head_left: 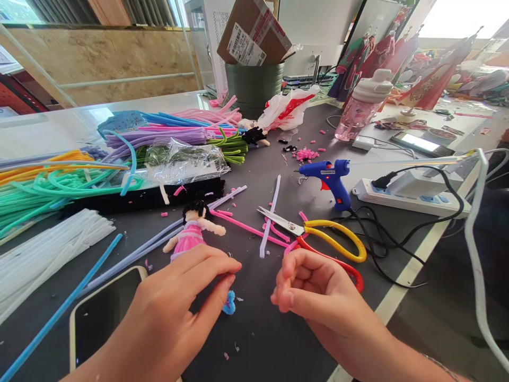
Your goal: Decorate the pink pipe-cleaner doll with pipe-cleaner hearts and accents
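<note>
My left hand (178, 297) is held palm down over the table, thumb and fingertips drawn together. What they pinch, if anything, is hidden. A small curled piece of blue pipe cleaner (229, 303) shows just under its thumb; I cannot tell whether the two touch. To the right, my right hand (318, 292) has its fingers curled in toward the thumb, with nothing visible in them. Just beyond it lie open scissors (294, 227) with yellow and red handles. A pipe-cleaner doll (191, 233) with black hair and a pink dress lies behind my left hand, which partly covers it.
A blue glue gun (328, 178) stands near a power strip (409, 196) with loose black cables. Bundles of coloured pipe cleaners (159, 135) fill the left back. A phone (107, 313) lies beside my left forearm. A pink bottle (363, 106) stands at the back right.
</note>
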{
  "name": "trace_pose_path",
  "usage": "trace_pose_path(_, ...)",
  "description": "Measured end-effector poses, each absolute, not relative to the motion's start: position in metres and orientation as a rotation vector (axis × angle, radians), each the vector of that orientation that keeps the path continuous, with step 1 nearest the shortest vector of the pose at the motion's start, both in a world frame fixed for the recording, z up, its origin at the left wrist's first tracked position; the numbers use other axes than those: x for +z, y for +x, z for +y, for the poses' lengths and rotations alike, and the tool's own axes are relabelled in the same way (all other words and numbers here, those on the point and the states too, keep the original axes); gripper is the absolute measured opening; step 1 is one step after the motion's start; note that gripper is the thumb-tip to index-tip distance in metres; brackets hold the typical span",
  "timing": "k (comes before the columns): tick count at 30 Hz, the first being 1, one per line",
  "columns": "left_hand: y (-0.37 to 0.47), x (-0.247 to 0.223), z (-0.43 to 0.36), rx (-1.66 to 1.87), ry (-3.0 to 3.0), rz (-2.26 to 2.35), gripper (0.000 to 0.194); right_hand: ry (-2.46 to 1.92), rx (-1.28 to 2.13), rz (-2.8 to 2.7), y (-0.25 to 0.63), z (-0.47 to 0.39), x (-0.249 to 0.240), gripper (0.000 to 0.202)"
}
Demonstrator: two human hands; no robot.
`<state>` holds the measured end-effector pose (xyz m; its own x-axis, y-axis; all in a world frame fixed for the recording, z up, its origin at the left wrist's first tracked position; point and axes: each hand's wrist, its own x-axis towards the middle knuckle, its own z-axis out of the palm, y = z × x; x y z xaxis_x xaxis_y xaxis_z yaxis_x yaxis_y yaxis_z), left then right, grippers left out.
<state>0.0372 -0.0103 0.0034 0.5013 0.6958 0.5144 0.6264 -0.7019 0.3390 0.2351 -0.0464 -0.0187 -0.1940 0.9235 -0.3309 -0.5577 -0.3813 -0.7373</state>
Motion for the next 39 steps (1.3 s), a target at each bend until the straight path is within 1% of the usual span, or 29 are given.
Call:
trace_pose_path(19, 0.036, 0.005, -0.01, 0.952, 2.632, 1.163, 0.018, -0.94, 1.777, -0.55, 0.234, -0.047, -0.018, 0.028)
trace_pose_path(25, 0.035, 0.006, -0.012, 0.986, 2.594, 1.175, 0.018, -0.791, 1.864, -0.456, 0.232, -0.047, -0.017, 0.022)
trace_pose_path(34, 0.044, 0.013, -0.014, 1.01, 2.331, 1.174, 0.01, -0.662, 1.942, -0.439, 0.23, -0.052, -0.017, 0.023)
trace_pose_path(39, 0.046, 0.013, -0.016, 0.985, 2.137, 1.158, 0.014, -0.659, 1.945, -0.487, 0.23, -0.054, -0.018, 0.024)
